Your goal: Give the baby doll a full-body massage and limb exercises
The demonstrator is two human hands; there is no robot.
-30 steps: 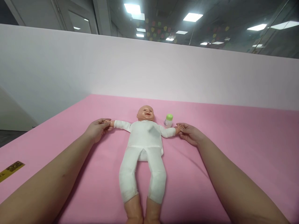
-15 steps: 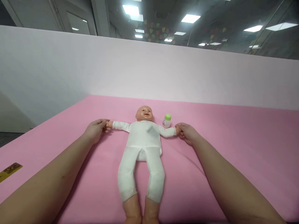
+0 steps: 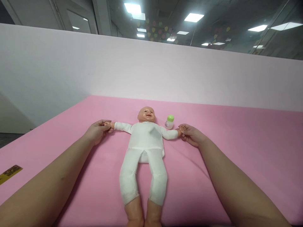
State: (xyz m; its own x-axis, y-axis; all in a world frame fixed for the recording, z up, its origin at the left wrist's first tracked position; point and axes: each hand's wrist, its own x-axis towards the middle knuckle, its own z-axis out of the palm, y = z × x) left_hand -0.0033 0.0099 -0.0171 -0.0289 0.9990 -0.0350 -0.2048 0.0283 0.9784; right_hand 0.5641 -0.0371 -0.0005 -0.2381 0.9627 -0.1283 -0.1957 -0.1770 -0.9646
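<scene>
A baby doll (image 3: pixel 146 138) with a white cloth body lies on its back on the pink mat (image 3: pixel 94 183), head toward the far wall and both arms stretched out sideways. At the doll's hand on the left of the view, my left hand (image 3: pixel 97 130) is closed, fingers underneath and thumb on top. On the other side my right hand (image 3: pixel 191 134) pinches the doll's other hand in the same way. Just above that white sleeve stands a small baby bottle (image 3: pixel 169 122) with a green cap, touched by neither hand.
A white wall panel (image 3: pixel 151 72) borders the mat at the back and left. On the mat's left side is a yellow and dark label (image 3: pixel 10 173). Glass with ceiling lights (image 3: pixel 194 17) shows above the panel.
Both my thumbs have shifted slightly, so more of the doll's fingers show. My right hand has moved a little to the right. The doll's body and the bottle stay put.
</scene>
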